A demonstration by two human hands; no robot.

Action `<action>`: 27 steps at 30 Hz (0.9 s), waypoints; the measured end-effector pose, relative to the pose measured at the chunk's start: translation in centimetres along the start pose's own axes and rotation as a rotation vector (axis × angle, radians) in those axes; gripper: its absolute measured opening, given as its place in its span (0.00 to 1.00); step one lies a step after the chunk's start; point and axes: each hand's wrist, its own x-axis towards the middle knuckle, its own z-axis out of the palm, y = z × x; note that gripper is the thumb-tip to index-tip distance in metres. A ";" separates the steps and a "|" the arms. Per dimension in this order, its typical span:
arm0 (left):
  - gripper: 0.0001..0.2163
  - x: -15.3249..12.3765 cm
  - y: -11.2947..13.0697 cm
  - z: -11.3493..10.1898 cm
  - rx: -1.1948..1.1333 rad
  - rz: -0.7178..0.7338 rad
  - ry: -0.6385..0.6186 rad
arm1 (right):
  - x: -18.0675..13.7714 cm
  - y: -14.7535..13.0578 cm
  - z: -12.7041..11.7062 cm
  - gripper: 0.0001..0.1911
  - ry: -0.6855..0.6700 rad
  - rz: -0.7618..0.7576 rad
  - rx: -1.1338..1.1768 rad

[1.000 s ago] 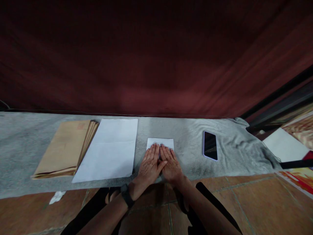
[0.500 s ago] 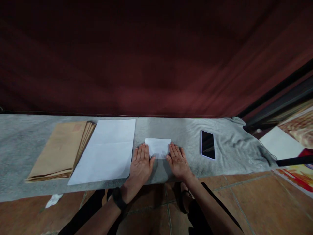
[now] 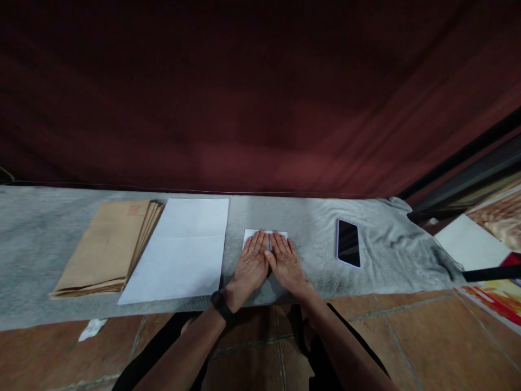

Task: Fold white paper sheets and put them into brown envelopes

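A small folded piece of white paper (image 3: 249, 232) lies on the grey cloth, mostly covered by my hands. My left hand (image 3: 252, 262) rests flat on its left half, fingers stretched out and pointing away from me. Flat on the right half is my right hand (image 3: 285, 263), its thumb touching or crossing the left one near the middle. Only the paper's far edge and corners show past the fingertips. Left of the hands lies a larger sheet of white paper (image 3: 183, 250) with a faint crease across it.
A stack of brown paper envelopes (image 3: 103, 244) sits at the left beside the large sheet. To the right is a phone (image 3: 348, 243) on the wrinkled grey cloth (image 3: 391, 250). A dark red curtain (image 3: 260, 108) hangs behind. Crumpled white tissue (image 3: 92, 329) lies on the tiled floor.
Both hands have moved inward from the left and right edges of the small folded paper to its middle, now covering most of it. The view has shifted slightly.
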 end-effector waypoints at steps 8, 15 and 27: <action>0.27 -0.2 -1.2 -0.9 -0.011 -0.114 -0.001 | -0.2 1.8 0.2 0.31 0.075 0.031 -0.090; 0.28 -0.4 -1.9 -0.8 -0.007 -0.157 0.004 | -0.6 3.2 -0.3 0.33 0.042 0.058 -0.100; 0.28 -0.6 -1.9 -1.2 -0.022 -0.182 0.010 | -1.2 4.6 -0.9 0.30 0.039 0.103 -0.116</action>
